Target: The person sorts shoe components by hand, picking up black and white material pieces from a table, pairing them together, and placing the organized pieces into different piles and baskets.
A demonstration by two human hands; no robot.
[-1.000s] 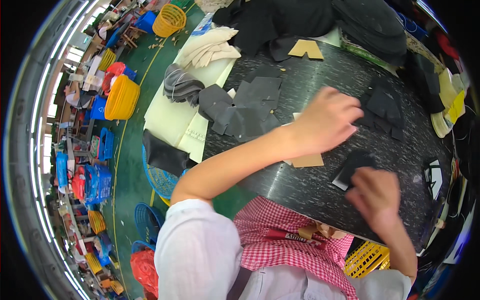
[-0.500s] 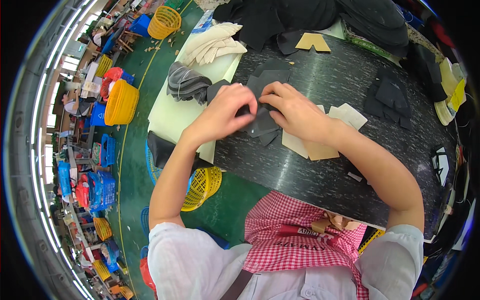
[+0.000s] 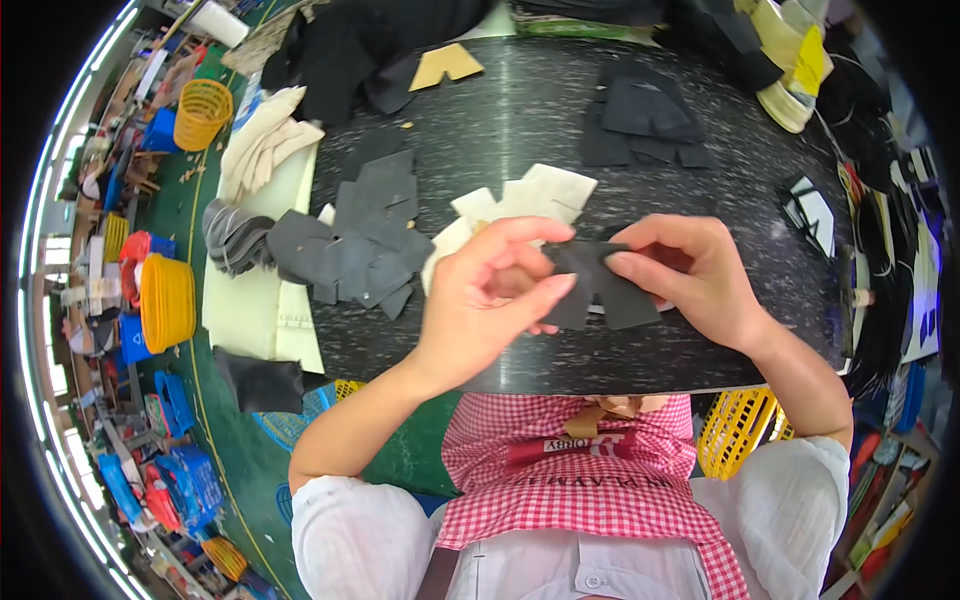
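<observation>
My right hand [image 3: 690, 275] pinches a small black fabric piece [image 3: 628, 300] between thumb and forefinger, above the dark table. The piece has a notch in its lower edge. Beside its left edge is my left hand [image 3: 490, 290], thumb and forefinger apart; the thumb tip overlaps or touches the edge. Just behind the hands lie cream cut pieces [image 3: 555, 192], partly covered by my left hand. To their left spreads a loose pile of black cut pieces [image 3: 375, 225]. Another stack of black pieces [image 3: 650, 110] rests at the far right of the table.
A tan notched piece [image 3: 445, 66] lies at the back of the dark tabletop [image 3: 500, 120]. Along the left edge are cream fabric [image 3: 262, 140] and a grey bundle [image 3: 237, 237]. Black material [image 3: 370, 50] is heaped behind. A yellow basket [image 3: 735, 435] stands below the table at right.
Both hands have moved right, from the black pile to in front of the cream pieces. A notched black piece now shows in my right hand. The view has turned rightward.
</observation>
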